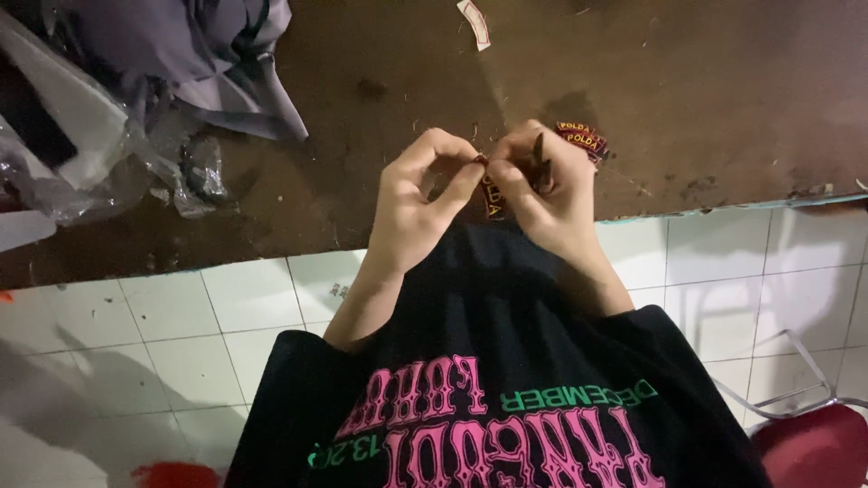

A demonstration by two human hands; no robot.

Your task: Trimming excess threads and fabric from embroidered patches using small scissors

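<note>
My left hand and my right hand meet over the edge of a dark brown table. Between their fingertips they pinch a small dark red embroidered patch with yellow lettering. In my right hand there is also a small dark pointed tool, held upright against the fingers. A few more patches of the same kind lie stacked on the table just beyond my right hand. My black shirt with pink and green print fills the lower middle.
Grey cloth and crumpled clear plastic bags lie heaped at the table's far left. A small white label lies near the top. White floor tiles show below, and a red seat with a metal frame stands at the lower right.
</note>
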